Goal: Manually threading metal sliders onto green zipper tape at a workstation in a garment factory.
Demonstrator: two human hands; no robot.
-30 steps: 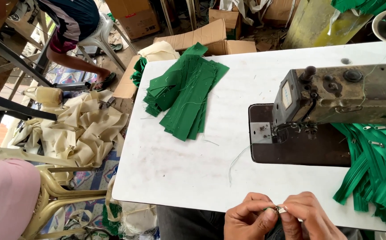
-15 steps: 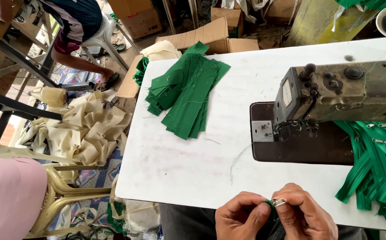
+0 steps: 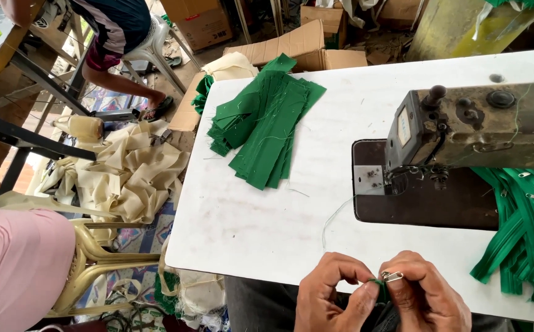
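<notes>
At the near edge of the white table point(image 3: 267, 227), my left hand point(image 3: 331, 295) and my right hand point(image 3: 430, 295) meet. Together they pinch a green zipper tape point(image 3: 376, 288) with a small metal slider point(image 3: 392, 276) at their fingertips. The left fingers grip the tape end; the right thumb and forefinger hold the slider. A sewing machine point(image 3: 476, 126) stands on the right of the table, just beyond the hands. A heap of green zippers point(image 3: 525, 227) lies under and right of it. A stack of green fabric strips point(image 3: 267, 126) lies at the table's far left.
Cream fabric point(image 3: 119, 172) is piled on the floor to the left, by a plastic chair point(image 3: 101, 258). A person in pink point(image 3: 15, 264) sits at lower left; another person point(image 3: 116, 37) sits at upper left. Cardboard boxes point(image 3: 304, 46) lie behind the table.
The view has shifted slightly. My hands stay together at the table's near edge, still working the slider on the green tape; fingers have adjusted a little.
</notes>
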